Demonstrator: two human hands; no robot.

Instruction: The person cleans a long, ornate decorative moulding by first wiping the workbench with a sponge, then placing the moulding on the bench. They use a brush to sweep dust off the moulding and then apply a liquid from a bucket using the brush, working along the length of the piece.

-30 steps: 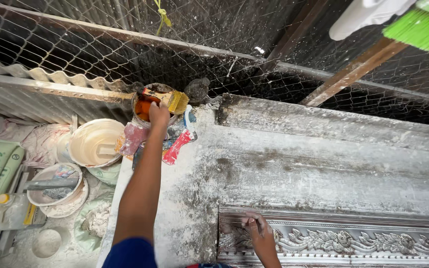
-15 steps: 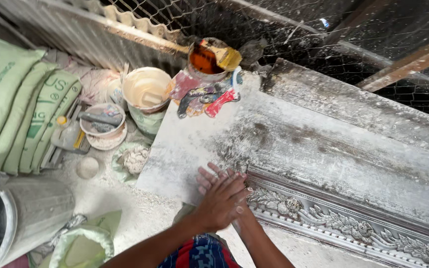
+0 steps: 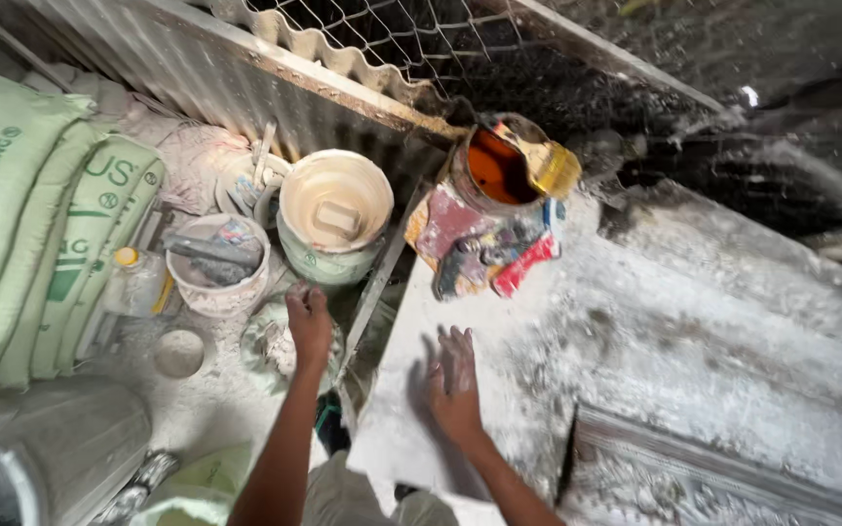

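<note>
Now, as things lie:
Left hand [image 3: 309, 317]: fingers curled into a loose fist, nothing visibly gripped, hovering over the crumpled dusty bag [image 3: 275, 346] on the floor, just near of the cream bucket [image 3: 335, 226].
Right hand [image 3: 454, 385]: open, fingers spread, palm flat on the white powdery slab [image 3: 499, 321].
Paint tin [image 3: 499, 170]: far of the right hand, on stained rags [image 3: 484, 244].
Carved moulding [image 3: 694, 477]: right, near edge.
Green sacks [image 3: 21, 214]: stacked far left.

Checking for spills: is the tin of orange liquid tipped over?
No, the tin stands upright on the slab, open mouth up.
</note>
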